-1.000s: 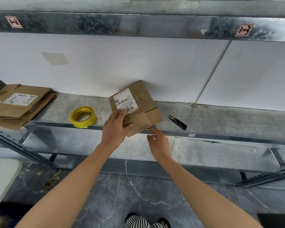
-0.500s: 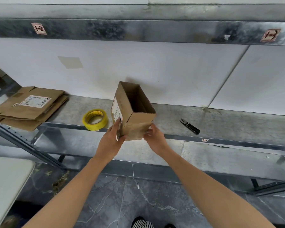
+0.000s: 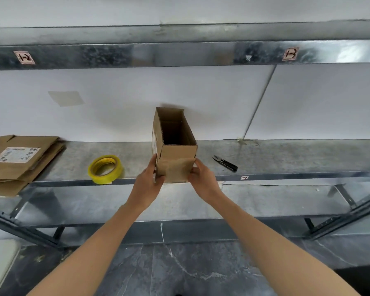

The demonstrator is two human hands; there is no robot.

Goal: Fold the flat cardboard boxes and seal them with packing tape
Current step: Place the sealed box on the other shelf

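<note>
While between left hand [image 3: 148, 184] and right hand [image 3: 203, 182], one box [image 3: 178, 155] (one tape [image 3: 105, 170]).

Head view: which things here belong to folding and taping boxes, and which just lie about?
For the job: open box, held by left hand and right hand; yellow tape roll; flat boxes; probably the black cutter.
Just there: shelf tags; wall patch.

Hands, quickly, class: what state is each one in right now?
Left hand: grips the cardboard box at its lower left side.
Right hand: grips the same box at its lower right side.
</note>
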